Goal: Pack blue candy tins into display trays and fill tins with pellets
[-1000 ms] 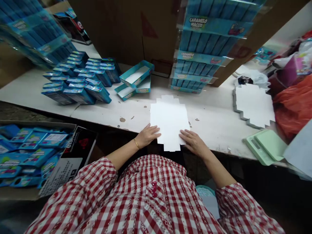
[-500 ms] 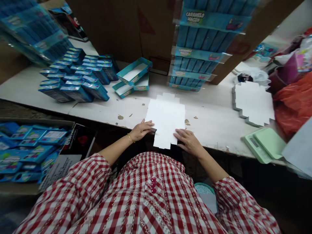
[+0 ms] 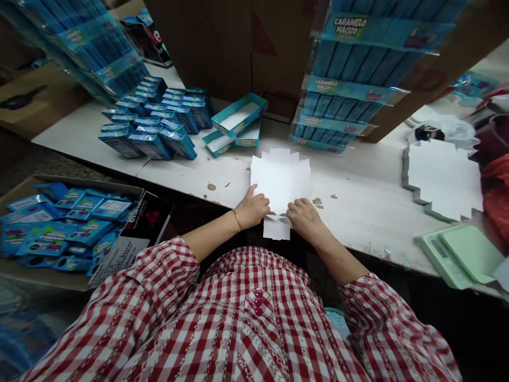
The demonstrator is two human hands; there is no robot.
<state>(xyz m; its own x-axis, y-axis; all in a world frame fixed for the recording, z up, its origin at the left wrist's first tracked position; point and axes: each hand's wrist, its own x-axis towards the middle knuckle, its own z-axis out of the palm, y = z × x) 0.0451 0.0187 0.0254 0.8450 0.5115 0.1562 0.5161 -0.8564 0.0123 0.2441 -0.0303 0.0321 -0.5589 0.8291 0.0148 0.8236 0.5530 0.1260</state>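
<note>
A white die-cut cardboard sheet (image 3: pixel 280 178) lies at the table's front edge, its near flap hanging over toward my body. My left hand (image 3: pixel 253 208) grips the sheet's near left corner, fingers curled. On the near right corner, my right hand (image 3: pixel 303 216) pinches the card in the same way. Between the hands the card is creased and its side edges are bent up a little. Two blue open trays (image 3: pixel 240 115) are stacked crosswise behind the sheet.
Small blue boxes (image 3: pixel 153 143) stand upright at the left. Filled display trays (image 3: pixel 338 87) are stacked at the back. A pile of white blanks (image 3: pixel 445 178) and a green scale (image 3: pixel 461 254) are at right; a carton of blue packs (image 3: pixel 75 228) is lower left.
Both hands have closed on the sheet's near corners, where they lay with fingers spread before. The card's sides have bent upward. The whole view has shifted, so objects appear further right.
</note>
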